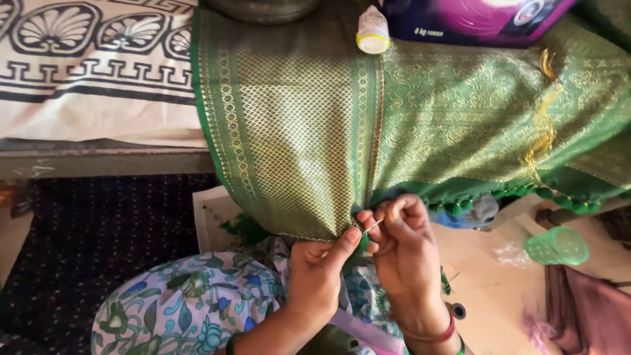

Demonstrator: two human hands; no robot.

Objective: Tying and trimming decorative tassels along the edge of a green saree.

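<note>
Both hands are working at the near bottom edge of a green sari (289, 131) with gold woven pattern. Left hand (317, 273) is pinching the fabric's lower edge between thumb and fingers, thumb pointing up toward the right hand. Right hand (402, 246) is gripping a thin needle (373, 227) between thumb and forefinger, other fingers curled in; the needle tip is pointing left, just touching the left thumb area. A red bangle (439, 334) is sitting on the right wrist.

The sari is hanging off a raised edge, draped from far to near, gathered into a fold right above the hands. To the right, its border is carrying a row of green tassels (519, 194) along the hem, plus a loose gold thread (542, 141) trailing down the cloth.

Near left: floral-print clothing (184, 306) over the person's knee. Far left: cream bedsheet (85, 72) with black motifs. Far centre: small white bottle with yellow cap (373, 29) lying on the sari, purple packet (473, 20) beside it. Right on the floor: translucent green plastic container (559, 245) lying on its side.
</note>
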